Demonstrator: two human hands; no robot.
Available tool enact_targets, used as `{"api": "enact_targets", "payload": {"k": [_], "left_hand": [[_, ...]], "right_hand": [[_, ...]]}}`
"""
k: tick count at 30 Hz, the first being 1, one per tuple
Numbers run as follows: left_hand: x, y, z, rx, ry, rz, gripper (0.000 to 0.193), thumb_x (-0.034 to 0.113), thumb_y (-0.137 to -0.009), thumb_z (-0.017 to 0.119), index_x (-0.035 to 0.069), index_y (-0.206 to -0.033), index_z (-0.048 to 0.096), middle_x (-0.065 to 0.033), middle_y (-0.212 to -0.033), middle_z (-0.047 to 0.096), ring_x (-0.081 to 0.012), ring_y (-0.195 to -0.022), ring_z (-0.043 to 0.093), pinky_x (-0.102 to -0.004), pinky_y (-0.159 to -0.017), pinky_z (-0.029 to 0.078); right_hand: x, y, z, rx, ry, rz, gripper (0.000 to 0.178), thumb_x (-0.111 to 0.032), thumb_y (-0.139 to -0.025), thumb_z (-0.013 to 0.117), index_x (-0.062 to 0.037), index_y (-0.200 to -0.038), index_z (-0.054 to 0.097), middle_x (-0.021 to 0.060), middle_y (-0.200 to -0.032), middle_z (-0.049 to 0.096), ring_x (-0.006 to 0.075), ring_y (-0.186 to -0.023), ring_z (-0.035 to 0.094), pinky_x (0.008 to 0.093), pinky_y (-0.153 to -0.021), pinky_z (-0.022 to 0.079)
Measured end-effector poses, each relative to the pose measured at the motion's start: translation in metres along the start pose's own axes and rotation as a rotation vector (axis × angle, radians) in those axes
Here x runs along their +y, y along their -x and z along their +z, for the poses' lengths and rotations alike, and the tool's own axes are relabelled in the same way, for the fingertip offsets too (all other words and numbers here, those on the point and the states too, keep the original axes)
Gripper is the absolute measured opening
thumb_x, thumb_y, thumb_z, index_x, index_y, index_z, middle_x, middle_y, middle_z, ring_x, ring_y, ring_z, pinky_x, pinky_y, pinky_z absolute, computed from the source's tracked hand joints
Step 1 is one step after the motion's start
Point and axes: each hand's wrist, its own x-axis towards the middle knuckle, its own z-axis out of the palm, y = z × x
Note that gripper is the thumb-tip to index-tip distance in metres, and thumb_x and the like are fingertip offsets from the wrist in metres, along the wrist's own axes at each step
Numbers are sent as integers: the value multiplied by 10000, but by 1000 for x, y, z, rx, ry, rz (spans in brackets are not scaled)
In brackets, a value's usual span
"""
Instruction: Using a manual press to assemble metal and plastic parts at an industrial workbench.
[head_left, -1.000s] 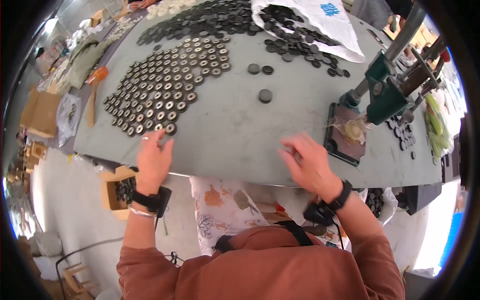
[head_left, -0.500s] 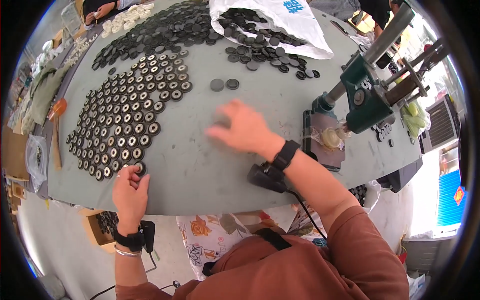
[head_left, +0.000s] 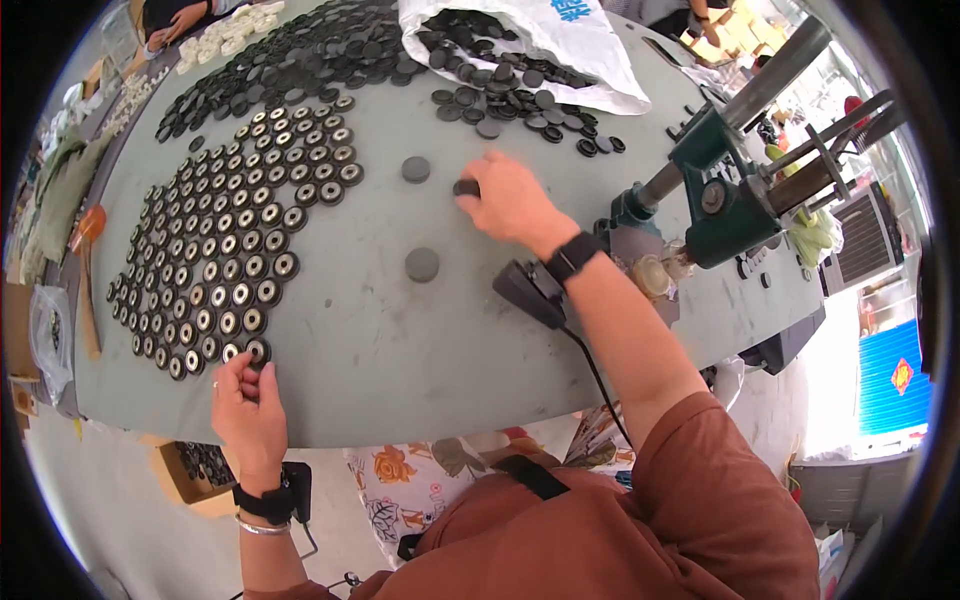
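Note:
My left hand (head_left: 248, 415) is at the near corner of the rows of round black caps with metal rings. Its thumb and fingers close on the nearest ringed cap (head_left: 258, 352), which stays on the table. Further out to the right, my right hand (head_left: 512, 200) pinches a plain black round cap (head_left: 467, 187) by its edge, at or just above the tabletop. Left of that hand a dark grey cap (head_left: 416, 169) lies flat. Another flat cap (head_left: 422, 264) lies closer to me, touched by neither hand.
A green hand press (head_left: 715, 200) stands on the right. Behind my hands, loose black caps (head_left: 300, 60) lie heaped, and more spill from a white sack (head_left: 610, 75). An orange-headed mallet (head_left: 90, 225) is on the left. A black device with a cable (head_left: 530, 295) sits by my right wrist.
My right hand has moved away from me and taken hold of one of the two far caps. A cap now lies flat where that hand was. My left hand keeps its place at the ringed cap.

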Motion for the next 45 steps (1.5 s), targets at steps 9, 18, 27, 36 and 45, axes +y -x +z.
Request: {"api": "enact_targets", "payload": {"k": [9, 18, 27, 36, 45], "left_hand": [[0, 1, 2, 9, 20, -13, 184, 68, -768, 643, 24, -934, 577, -31, -727, 500, -122, -578, 464, -244, -532, 416], [0, -2, 2, 19, 51, -11, 161, 81, -769, 643, 38, -915, 588, -23, -718, 503, -116, -590, 470, -232, -528, 413], [-4, 2, 5, 10, 98, -55, 150, 99, -792, 629, 44, -927, 598, -19, -736, 521, -104, -587, 474, -224, -535, 413], [10, -1, -1, 23, 78, 41, 163, 74, -789, 631, 35, -942, 595, -40, -767, 550, -122, -613, 515, -241, -569, 438], [112, -25, 21, -370, 88, 448, 273, 90, -761, 628, -1, -1014, 581, -113, -982, 584, -224, -863, 570, -285, -685, 476]], "right_hand": [[-23, 23, -31, -129, -1390, 540, 265, -234, -805, 616, 28, -844, 598, 76, -790, 587, 104, -654, 532, 266, -588, 454], [6, -126, -14, 127, -206, 123, 394, -341, -786, 614, -1, -986, 616, 142, -854, 622, 253, -834, 592, 345, -758, 475], [40, -97, 27, 62, 300, -18, 227, -179, -820, 509, -11, -950, 585, 202, -1011, 548, 353, -924, 556, 422, -788, 464], [8, -22, 9, -2, 310, -80, 195, -100, -810, 477, -9, -976, 524, 191, -893, 561, 352, -924, 535, 411, -781, 449], [5, 25, -8, 90, 47, 77, 210, -110, -768, 563, -4, -946, 523, 200, -898, 578, 370, -848, 546, 400, -758, 451]]}}
